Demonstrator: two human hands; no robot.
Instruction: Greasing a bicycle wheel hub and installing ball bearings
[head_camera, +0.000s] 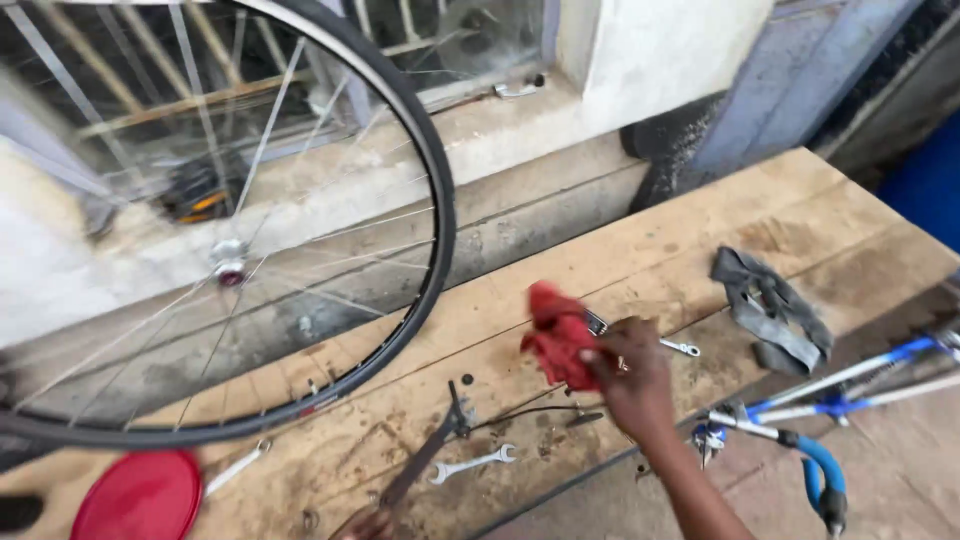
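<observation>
Red rag — bunched in the closed right hand; left hand seemingly out of view.

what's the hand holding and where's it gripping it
The right hand holds a red rag, pinched at its lower right edge, above the wooden workbench. The left hand is not in view.

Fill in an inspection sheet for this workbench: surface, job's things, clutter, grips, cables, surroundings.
Surface: worn wooden plank bench, stained.
Job's things: crumpled red cloth held in right hand.
Clutter: black spoked bicycle wheel, silver open-ended spanner, dark pliers, red round lid, folded grey rubber tube.
Grips: right closed on cloth; left not in view.
Cables: thin black cable.
Surroundings: blue bicycle frame, barred window.
</observation>
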